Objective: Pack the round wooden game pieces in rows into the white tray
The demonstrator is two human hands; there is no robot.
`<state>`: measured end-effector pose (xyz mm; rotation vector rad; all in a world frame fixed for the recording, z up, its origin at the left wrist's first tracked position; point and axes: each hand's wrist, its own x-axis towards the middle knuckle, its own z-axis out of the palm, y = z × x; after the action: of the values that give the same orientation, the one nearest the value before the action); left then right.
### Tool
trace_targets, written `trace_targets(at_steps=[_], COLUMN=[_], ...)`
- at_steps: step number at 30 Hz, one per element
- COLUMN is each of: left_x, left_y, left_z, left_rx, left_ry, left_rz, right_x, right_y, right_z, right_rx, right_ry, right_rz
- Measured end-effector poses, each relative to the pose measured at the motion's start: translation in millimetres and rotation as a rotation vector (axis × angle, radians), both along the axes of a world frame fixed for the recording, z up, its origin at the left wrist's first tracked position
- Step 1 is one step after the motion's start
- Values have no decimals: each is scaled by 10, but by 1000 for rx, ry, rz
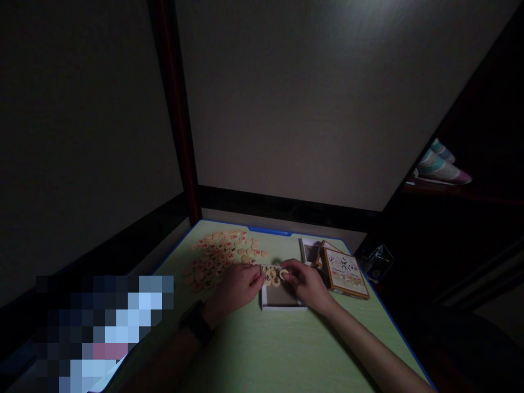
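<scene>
A shallow white box (pixel 283 308) lies on the green table, with several round wooden Chinese chess pieces (pixel 268 277) at its far end. The dark marks on those pieces face up. My right hand (pixel 305 284) reaches over the box's right side and pinches one xiangqi piece (pixel 284 274) between thumb and fingers. At the far left corner of the box, my left hand (pixel 241 285) has its fingers curled against the wall. Beyond my left hand spreads a loose heap of wooden pieces (pixel 216 254), some with red characters, some dark, some blank side up.
A printed box lid (pixel 346 273) leans at the right on another box, beside a second white tray (pixel 305 251). The green table (pixel 254 349) has a blue edge and meets a wall (pixel 278 109) behind. A pixelated area covers the lower left.
</scene>
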<state>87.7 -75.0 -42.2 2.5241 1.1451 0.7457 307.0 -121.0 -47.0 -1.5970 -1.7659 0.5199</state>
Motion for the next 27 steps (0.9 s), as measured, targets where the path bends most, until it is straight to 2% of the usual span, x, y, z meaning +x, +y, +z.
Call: trace_targets(at_steps=[3, 8, 14, 19, 27], left_x=[13, 31, 44, 39, 49], left_y=[-45, -96, -85, -84, -113], left_z=[12, 3, -49, -54, 13], left_rx=[25, 83, 93, 93, 83], left_ry=[28, 111, 152, 130, 186], left_rz=[-32, -78, -101, -120, -124], right_x=[-17, -8, -58, -147, -185], right_y=[-3, -1, -49, -79, -64], right_z=[19, 28, 49, 37, 33], right_rx=[35, -55, -47, 20, -1], right_ry=[-15, 76, -111, -305, -272], right_rz=[24, 29, -42, -62, -59])
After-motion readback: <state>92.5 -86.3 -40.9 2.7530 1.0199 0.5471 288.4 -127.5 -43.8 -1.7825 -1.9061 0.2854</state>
